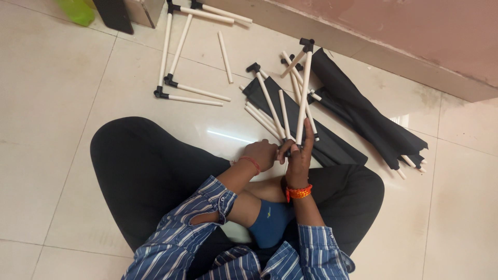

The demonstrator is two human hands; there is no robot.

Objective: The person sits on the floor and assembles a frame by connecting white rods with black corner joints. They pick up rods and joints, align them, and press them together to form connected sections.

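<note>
the right hand (300,158) is closed around the lower end of a white tube (303,96), its grip pinching the tube, which runs up toward 12 o'clock to a black corner joint (307,42). the left hand (262,154) sits just beside it at 9 o'clock, fingers curled at the tube's base; whether its grip pinches anything cannot be told. both hands hover over the tiled floor (46,129) in front of crossed legs in black trousers (140,166). at 12 o'clock from the hands a loose heap of about six more white tubes (270,101) lies on a flat black fabric panel (337,148). at 2 o'clock a folded black fabric bundle (363,111) holds at least three tube ends at its lower tip. at 10 o'clock a part-built frame (174,52) of about six joined tubes lies on the floor, with one loose short tube (225,57) beside it.
</note>
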